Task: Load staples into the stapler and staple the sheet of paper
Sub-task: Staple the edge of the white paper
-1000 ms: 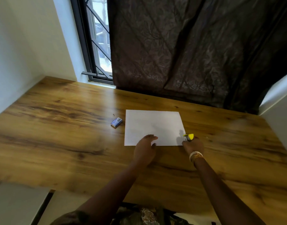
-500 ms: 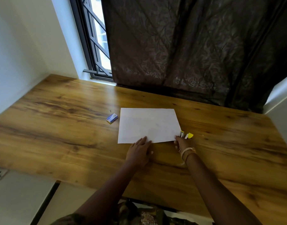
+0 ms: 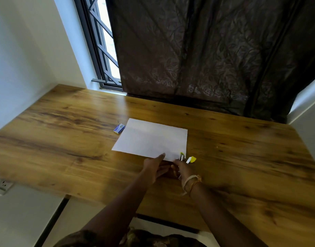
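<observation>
A white sheet of paper [image 3: 151, 139] lies flat in the middle of the wooden desk [image 3: 64, 139]. At its near right corner is a small yellow stapler [image 3: 187, 158], hinged open, its metal part over the paper's corner and its yellow top swung to the right. My right hand [image 3: 184, 170], with a bracelet on the wrist, grips the stapler's rear end. My left hand [image 3: 155, 167] is just beside it, thumb on top of the paper's near edge and fingers below it. A small blue and white staple box [image 3: 119, 128] lies by the paper's far left corner.
A dark curtain [image 3: 206, 59] hangs along the desk's far edge, with a barred window [image 3: 103, 50] to its left. White walls close in the left side and the right corner [image 3: 308, 122]. A wall socket [image 3: 2, 184] sits below the desk's left edge.
My left hand has slid right along the paper's near edge and turned to pinch it, closing in on my right hand. The paper has turned slightly. The stapler stays at the paper's corner.
</observation>
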### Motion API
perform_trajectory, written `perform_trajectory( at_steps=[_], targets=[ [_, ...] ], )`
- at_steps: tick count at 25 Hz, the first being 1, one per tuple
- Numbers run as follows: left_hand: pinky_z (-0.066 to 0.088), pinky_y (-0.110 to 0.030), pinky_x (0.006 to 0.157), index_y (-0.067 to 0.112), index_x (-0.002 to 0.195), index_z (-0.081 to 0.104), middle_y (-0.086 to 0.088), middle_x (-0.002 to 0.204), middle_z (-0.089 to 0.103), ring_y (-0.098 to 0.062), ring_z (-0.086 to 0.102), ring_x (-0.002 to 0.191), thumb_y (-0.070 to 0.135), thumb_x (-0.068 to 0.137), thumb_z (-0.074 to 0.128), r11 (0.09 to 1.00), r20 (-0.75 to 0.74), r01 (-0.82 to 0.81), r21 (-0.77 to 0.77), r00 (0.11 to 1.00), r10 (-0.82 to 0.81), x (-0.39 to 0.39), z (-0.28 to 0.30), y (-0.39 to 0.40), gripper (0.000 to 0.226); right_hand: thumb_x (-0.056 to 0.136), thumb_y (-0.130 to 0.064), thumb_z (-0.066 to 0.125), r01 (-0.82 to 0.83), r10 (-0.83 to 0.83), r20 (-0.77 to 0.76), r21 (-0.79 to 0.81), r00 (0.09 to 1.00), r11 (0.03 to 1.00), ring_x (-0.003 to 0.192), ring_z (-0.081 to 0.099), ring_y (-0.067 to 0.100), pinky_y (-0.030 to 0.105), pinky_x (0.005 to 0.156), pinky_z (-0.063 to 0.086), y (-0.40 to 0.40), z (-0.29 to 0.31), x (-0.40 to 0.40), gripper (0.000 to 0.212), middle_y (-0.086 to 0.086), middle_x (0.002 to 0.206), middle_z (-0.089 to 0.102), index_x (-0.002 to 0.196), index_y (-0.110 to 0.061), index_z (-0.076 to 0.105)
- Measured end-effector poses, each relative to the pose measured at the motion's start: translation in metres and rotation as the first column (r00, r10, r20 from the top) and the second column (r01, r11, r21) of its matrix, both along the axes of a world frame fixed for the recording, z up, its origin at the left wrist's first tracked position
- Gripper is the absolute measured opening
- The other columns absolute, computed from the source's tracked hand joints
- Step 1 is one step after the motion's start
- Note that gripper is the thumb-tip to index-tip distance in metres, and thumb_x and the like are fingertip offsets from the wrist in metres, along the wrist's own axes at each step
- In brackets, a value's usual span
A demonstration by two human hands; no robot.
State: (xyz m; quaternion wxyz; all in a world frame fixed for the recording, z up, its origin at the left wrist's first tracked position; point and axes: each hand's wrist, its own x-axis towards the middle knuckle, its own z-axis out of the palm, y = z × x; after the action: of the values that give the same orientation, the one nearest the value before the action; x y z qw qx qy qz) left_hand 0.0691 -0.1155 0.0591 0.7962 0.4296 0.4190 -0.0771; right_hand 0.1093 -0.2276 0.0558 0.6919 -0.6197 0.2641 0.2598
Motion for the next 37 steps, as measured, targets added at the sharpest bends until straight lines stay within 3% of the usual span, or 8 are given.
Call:
perform_trajectory(
  at_steps=[6, 10, 12, 17, 22, 30, 35, 37],
  targets=[
    [0.061, -0.032, 0.059, -0.007, 0.113, 0.057, -0.02, 0.091, 0.069, -0.026, 0.071, 0.076, 0.002, 0.085, 0.069, 0.992, -0.028, -0.116, -0.058, 0.993, 0.114, -0.006, 0.002, 0.0, 0.031, 0.088, -0.012, 0.061, -0.134, 0.145, 0.044, -0.192, 0.988, 0.972, 0.053, 0.048, 0.011, 0.021, 0.049, 0.034, -0.022, 0.005, 0.007, 0.021, 0.003, 0.062, 0.057, 0.068, -0.014, 0.056],
    [0.061, -0.032, 0.068, -0.006, 0.11, 0.059, -0.02, 0.093, 0.069, -0.026, 0.069, 0.079, 0.002, 0.085, 0.069, 0.984, -0.022, -0.139, -0.107, 0.99, 0.138, -0.012, -0.001, 0.008, 0.028, 0.086, -0.008, 0.063, -0.211, 0.239, 0.098, -0.235, 0.966, 0.949, 0.041, 0.052, 0.006, 0.018, 0.039, 0.034, -0.033, 0.007, 0.014, 0.012, 0.0, 0.053, 0.06, 0.074, -0.009, 0.059],
    [0.06, -0.034, 0.074, -0.006, 0.111, 0.06, -0.019, 0.095, 0.069, -0.026, 0.07, 0.082, 0.003, 0.085, 0.069, 0.988, -0.023, -0.121, -0.092, 0.993, 0.12, -0.011, -0.002, 0.008, 0.029, 0.086, -0.008, 0.063, -0.198, 0.234, 0.124, -0.251, 0.964, 0.948, 0.043, 0.054, 0.003, 0.018, 0.039, 0.036, -0.033, 0.009, 0.015, 0.004, 0.001, 0.061, 0.061, 0.083, -0.006, 0.061],
    [0.057, -0.03, 0.063, -0.002, 0.113, 0.063, -0.013, 0.094, 0.072, -0.02, 0.071, 0.079, 0.006, 0.086, 0.068, 0.985, -0.072, -0.162, -0.052, 0.985, 0.159, 0.005, -0.005, 0.002, 0.028, 0.089, -0.016, 0.061, -0.162, 0.183, 0.075, -0.224, 0.98, 0.961, 0.049, 0.054, 0.012, 0.022, 0.041, 0.043, -0.029, 0.003, -0.001, 0.011, 0.003, 0.069, 0.053, 0.084, -0.009, 0.055],
    [0.059, -0.03, 0.062, 0.0, 0.114, 0.062, -0.013, 0.097, 0.074, -0.018, 0.073, 0.081, 0.01, 0.082, 0.074, 0.979, -0.1, -0.186, -0.086, 0.979, 0.177, 0.01, -0.008, 0.002, 0.036, 0.086, -0.022, 0.065, -0.29, 0.359, 0.102, -0.409, 0.928, 0.865, 0.064, 0.062, 0.018, 0.039, 0.06, 0.059, -0.012, -0.006, -0.014, 0.016, 0.004, 0.073, 0.06, 0.092, -0.012, 0.054],
    [0.061, -0.033, 0.063, 0.001, 0.097, 0.064, -0.015, 0.09, 0.074, -0.023, 0.073, 0.076, 0.012, 0.072, 0.083, 0.985, -0.13, -0.144, -0.096, 0.983, 0.131, 0.009, -0.013, 0.009, 0.033, 0.084, -0.024, 0.066, -0.21, 0.35, 0.226, -0.478, 0.909, 0.853, 0.085, 0.067, 0.028, 0.05, 0.08, 0.057, 0.015, -0.01, -0.017, 0.009, 0.009, 0.089, 0.068, 0.088, -0.017, 0.061],
    [0.06, -0.037, 0.073, -0.003, 0.084, 0.065, -0.018, 0.088, 0.071, -0.029, 0.071, 0.077, 0.012, 0.07, 0.084, 0.982, -0.168, -0.185, 0.024, 0.968, 0.186, 0.017, -0.022, 0.004, 0.028, 0.082, -0.033, 0.068, -0.224, 0.446, 0.235, -0.613, 0.864, 0.757, 0.066, 0.058, 0.011, 0.026, 0.057, 0.047, 0.021, -0.004, -0.022, 0.026, -0.006, 0.072, 0.06, 0.097, -0.013, 0.063],
    [0.06, -0.037, 0.071, -0.004, 0.09, 0.066, -0.019, 0.092, 0.072, -0.03, 0.071, 0.078, 0.013, 0.07, 0.084, 0.98, -0.164, -0.196, 0.042, 0.966, 0.2, 0.017, -0.024, 0.003, 0.031, 0.08, -0.037, 0.069, -0.22, 0.457, 0.22, -0.65, 0.862, 0.728, 0.068, 0.06, 0.015, 0.028, 0.061, 0.048, 0.02, -0.003, -0.023, 0.026, -0.004, 0.073, 0.063, 0.092, -0.014, 0.066]
  ],
)
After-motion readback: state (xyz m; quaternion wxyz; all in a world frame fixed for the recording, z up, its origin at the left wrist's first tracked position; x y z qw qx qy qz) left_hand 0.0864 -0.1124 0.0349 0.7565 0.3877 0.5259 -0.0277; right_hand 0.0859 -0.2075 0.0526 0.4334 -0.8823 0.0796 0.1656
